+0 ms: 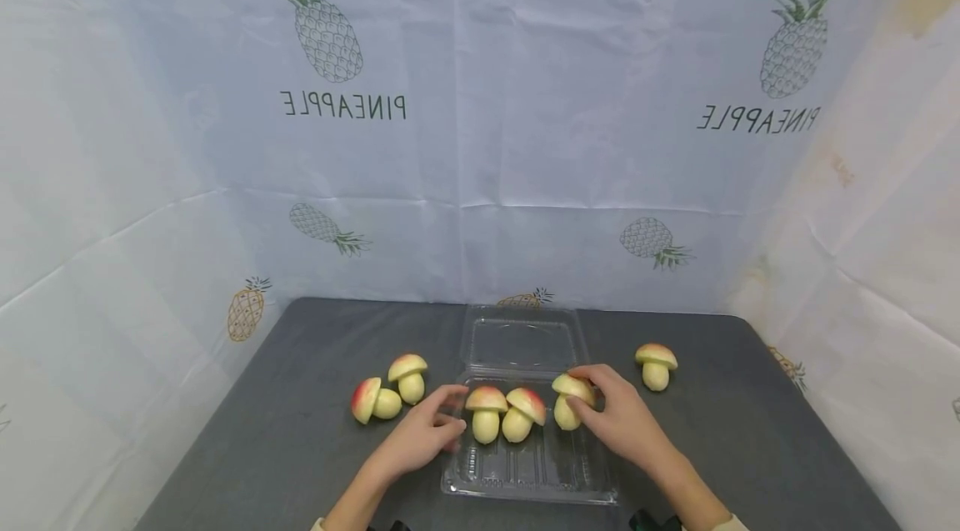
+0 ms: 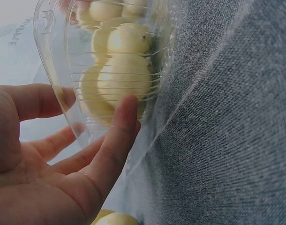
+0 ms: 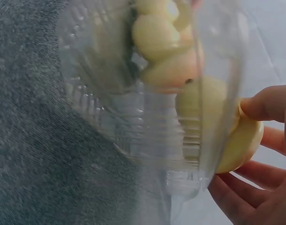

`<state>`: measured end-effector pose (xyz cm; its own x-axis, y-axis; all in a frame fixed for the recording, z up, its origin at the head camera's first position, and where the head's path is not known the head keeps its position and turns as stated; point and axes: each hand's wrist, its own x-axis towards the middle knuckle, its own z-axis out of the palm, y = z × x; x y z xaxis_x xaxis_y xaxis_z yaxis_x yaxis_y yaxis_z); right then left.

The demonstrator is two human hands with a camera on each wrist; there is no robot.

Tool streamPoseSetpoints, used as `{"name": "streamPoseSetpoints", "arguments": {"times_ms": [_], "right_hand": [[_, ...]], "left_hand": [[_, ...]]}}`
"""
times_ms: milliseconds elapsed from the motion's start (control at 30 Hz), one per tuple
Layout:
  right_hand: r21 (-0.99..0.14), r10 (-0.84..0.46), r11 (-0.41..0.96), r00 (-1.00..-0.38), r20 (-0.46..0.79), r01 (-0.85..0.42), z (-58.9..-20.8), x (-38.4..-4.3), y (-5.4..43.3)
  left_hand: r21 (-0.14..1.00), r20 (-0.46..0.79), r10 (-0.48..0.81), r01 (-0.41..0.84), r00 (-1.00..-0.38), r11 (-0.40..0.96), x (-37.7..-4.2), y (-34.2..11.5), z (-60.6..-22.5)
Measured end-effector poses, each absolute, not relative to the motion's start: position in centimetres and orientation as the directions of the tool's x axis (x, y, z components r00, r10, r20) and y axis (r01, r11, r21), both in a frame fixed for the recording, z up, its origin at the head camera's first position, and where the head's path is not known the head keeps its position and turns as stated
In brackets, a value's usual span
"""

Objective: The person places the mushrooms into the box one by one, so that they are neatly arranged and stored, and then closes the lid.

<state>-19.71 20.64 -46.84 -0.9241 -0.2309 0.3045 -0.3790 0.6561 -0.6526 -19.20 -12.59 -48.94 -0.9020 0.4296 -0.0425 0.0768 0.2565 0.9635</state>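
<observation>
A clear plastic clamshell box [image 1: 525,477] lies with its lid [image 1: 521,343] folded back. Inside its tray stand two yellow mushrooms with reddish caps, a left one [image 1: 486,424] and a leaning middle one [image 1: 519,424]. My right hand [image 1: 622,414] pinches a third mushroom [image 1: 567,414] by its cap at the tray's right side; the right wrist view shows this mushroom [image 3: 241,145] partly through the plastic. At the tray's left edge is my left hand [image 1: 423,435], fingers loosely spread. Its fingertips [image 2: 127,108] are at the clear wall in the left wrist view, with no mushroom held.
Left of the box, one mushroom [image 1: 409,379] stands and another [image 1: 375,402] lies on its side. A single mushroom [image 1: 656,366] stands at the right. The dark grey tabletop [image 1: 262,448] is bounded by white pineapple-print cloth [image 1: 525,139] behind and at both sides.
</observation>
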Motion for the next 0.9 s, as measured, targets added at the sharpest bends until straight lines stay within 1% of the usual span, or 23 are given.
{"name": "streamPoseSetpoints", "arguments": {"times_ms": [100,333,567,900], "right_hand": [[-0.612,-0.221,0.698,-0.925,0.310,-0.372,-47.0,-19.6,20.3],[-0.464,-0.234,0.807,-0.919,0.318,-0.366,-47.6,-19.3,19.6],[-0.423,-0.265,0.821,-0.912,0.312,-0.383,-47.7,-19.3,19.5],[-0.254,-0.354,0.834,-0.829,0.433,-0.489,-48.1,-19.6,19.2]], "left_hand": [[0.964,-0.042,0.429,0.075,-0.902,0.254,-19.2,-12.6,-48.9],[0.963,-0.045,0.428,0.075,-0.903,0.259,-19.1,-12.5,-48.8],[0.964,-0.045,0.433,0.075,-0.900,0.257,-19.2,-12.6,-48.9],[0.960,-0.050,0.429,0.074,-0.902,0.268,-19.2,-12.6,-49.2]]}}
